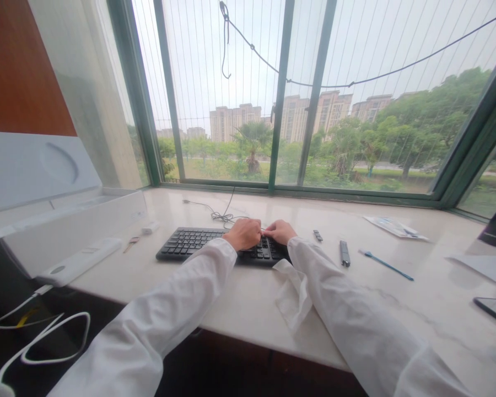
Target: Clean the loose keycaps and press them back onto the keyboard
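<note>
A black keyboard point(190, 241) lies on the marble-patterned sill, its right part partly covered by my hands. My left hand point(243, 234) is closed over the keys right of the middle, its fingers curled in. Close beside it, my right hand point(281, 231) is pinched at the keyboard's upper edge, thumb and fingertips meeting near my left fingers. Whatever lies between the fingertips of either hand is too small or hidden to make out. Under my right wrist, a crumpled white tissue point(293, 292) spreads over the front edge of the keyboard. The keyboard's dark cable point(223, 216) is bundled behind it.
Right of the keyboard are small black pieces like keycaps point(317, 235), a dark slim tool point(344, 253), a blue stick point(388, 266) and a flat packet point(394, 227). At left stand an open white box point(82, 220), a power strip point(80, 262) and a key point(131, 243). Windows rise behind.
</note>
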A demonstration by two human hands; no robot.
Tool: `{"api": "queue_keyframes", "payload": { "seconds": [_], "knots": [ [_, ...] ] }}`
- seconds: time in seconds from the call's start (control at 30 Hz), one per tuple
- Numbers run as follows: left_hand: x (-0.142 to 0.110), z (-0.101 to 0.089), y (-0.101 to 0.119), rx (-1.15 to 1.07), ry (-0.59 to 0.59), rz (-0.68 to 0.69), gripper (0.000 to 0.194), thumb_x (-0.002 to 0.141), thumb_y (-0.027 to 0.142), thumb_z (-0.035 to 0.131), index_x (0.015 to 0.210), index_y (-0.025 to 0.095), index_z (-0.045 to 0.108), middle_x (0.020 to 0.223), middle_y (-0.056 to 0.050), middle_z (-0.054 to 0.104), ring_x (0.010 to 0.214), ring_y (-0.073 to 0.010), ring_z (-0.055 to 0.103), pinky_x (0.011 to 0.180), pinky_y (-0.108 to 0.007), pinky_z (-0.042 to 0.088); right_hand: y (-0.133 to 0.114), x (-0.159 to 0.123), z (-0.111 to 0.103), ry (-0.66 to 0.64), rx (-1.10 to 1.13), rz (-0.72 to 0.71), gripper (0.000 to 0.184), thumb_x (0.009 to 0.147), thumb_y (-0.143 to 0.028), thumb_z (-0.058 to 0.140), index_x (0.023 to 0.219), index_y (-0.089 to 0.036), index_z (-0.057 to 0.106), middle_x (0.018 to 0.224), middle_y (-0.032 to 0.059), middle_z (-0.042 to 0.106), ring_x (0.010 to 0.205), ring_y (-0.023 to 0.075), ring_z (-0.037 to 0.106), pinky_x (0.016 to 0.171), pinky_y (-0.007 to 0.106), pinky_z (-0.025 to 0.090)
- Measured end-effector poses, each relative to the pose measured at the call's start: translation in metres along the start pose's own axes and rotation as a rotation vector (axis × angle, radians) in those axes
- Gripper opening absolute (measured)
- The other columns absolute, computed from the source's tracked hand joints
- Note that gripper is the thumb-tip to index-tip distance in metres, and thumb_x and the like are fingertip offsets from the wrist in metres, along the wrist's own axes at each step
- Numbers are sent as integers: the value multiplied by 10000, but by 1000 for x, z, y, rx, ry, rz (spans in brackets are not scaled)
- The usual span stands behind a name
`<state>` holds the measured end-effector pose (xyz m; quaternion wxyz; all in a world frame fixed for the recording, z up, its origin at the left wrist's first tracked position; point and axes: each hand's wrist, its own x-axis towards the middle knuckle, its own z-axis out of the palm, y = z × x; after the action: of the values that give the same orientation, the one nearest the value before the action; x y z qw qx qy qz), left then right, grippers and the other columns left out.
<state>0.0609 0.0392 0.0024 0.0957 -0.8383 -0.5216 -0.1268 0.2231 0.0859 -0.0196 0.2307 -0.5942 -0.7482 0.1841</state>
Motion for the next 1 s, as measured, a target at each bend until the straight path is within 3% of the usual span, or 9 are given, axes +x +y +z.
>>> {"api": "queue_keyframes", "payload": {
  "seconds": [0.1, 0.23, 0.37, 0.47, 0.57, 0.7, 0.8, 0.9, 1.0],
  "knots": [
    [-1, 1, 0, -4, 2, 2, 289, 872, 270, 444, 904, 180, 717, 920, -90, 721, 859, -218, 672, 783, -320, 491, 0, -1, 0, 14, -12, 3, 245, 742, -372, 702, 880, -182, 775, 878, 67, 746, 867, 188, 669, 700, 228, 456],
    [-4, 2, -3, -17, 14, 21, 300, 863, 243, 444, 872, 238, 743, 1062, -41, 703, 894, -202, 664, 802, -312, 486, 0, -4, -1, 13, 3, -5, 260, 746, -397, 700, 878, -187, 778, 877, 66, 748, 865, 190, 668, 717, 234, 458],
    [-5, 1, -10, -34, 48, 2, 335, 864, 217, 438, 976, 305, 741, 1113, 1, 685, 925, -193, 661, 793, -300, 489, -2, -6, -5, 14, 23, -9, 242, 772, -367, 671, 888, -181, 774, 877, 63, 749, 859, 185, 670, 730, 232, 460],
    [-5, 0, -16, -30, 108, -76, 369, 869, 175, 424, 1029, 309, 729, 1132, 0, 676, 945, -194, 659, 799, -305, 491, -3, -8, -15, 100, 24, 4, 266, 808, -371, 621, 928, -177, 758, 952, 67, 743, 909, 181, 660, 778, 230, 455],
    [-7, -1, -21, -26, 119, -114, 386, 878, 155, 416, 1062, 303, 722, 1159, -8, 666, 980, -194, 650, 804, -301, 494, 3, -12, -39, 257, -57, 54, 275, 835, -402, 577, 945, -209, 738, 1000, 67, 731, 950, 195, 641, 813, 261, 440],
    [-9, -1, -24, -33, 139, -116, 383, 878, 161, 414, 1045, 298, 730, 1131, -8, 677, 963, -190, 652, 799, -295, 499, 31, -21, -79, 439, -446, 192, 239, 873, -303, 514, 910, -197, 725, 1012, 120, 705, 996, 245, 610, 923, 384, 355],
    [-10, 0, -24, -46, 171, -101, 377, 872, 171, 414, 1029, 286, 738, 1114, -9, 684, 943, -190, 655, 793, -296, 504, 63, -26, -99, 394, -562, 355, 278, 879, -338, 505, 939, -169, 718, 1027, 156, 692, 1013, 270, 605, 921, 412, 340],
    [-10, -1, -22, -54, 164, -76, 380, 870, 175, 412, 1022, 287, 741, 1104, -9, 686, 924, -186, 656, 802, -300, 508, 89, -27, -105, 342, -534, 461, 346, 878, -420, 500, 980, -166, 712, 1048, 162, 687, 1037, 286, 606, 896, 406, 366],
    [-10, -3, -19, -68, 144, -72, 372, 872, 185, 421, 1020, 294, 744, 1110, -9, 685, 917, -180, 655, 818, -295, 504, 100, -23, -98, 302, -511, 476, 401, 869, -488, 492, 1000, -177, 710, 1069, 156, 682, 1050, 287, 606, 895, 405, 379]
  ]
}}
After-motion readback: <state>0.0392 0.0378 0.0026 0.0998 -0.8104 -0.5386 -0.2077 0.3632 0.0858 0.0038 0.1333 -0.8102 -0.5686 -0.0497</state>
